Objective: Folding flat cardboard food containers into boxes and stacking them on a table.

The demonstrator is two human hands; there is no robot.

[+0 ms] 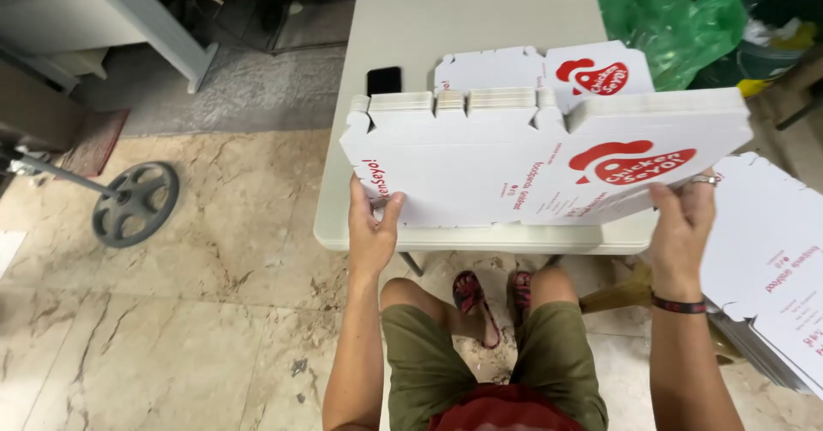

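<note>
A thick stack of flat white cardboard box blanks (514,152) with red printing is lifted above the near edge of a grey table (463,19). My left hand (370,225) grips the stack's lower left corner. My right hand (683,212), with a ring and a dark wristband, holds its lower right edge. One more flat blank (531,71) lies on the table behind the stack.
A black phone (383,80) lies on the table to the left of the single blank. More flat blanks (771,259) are piled at the right. A green plastic bag (677,11) sits at the far right, and a grey wheel (135,203) on the marble floor at left.
</note>
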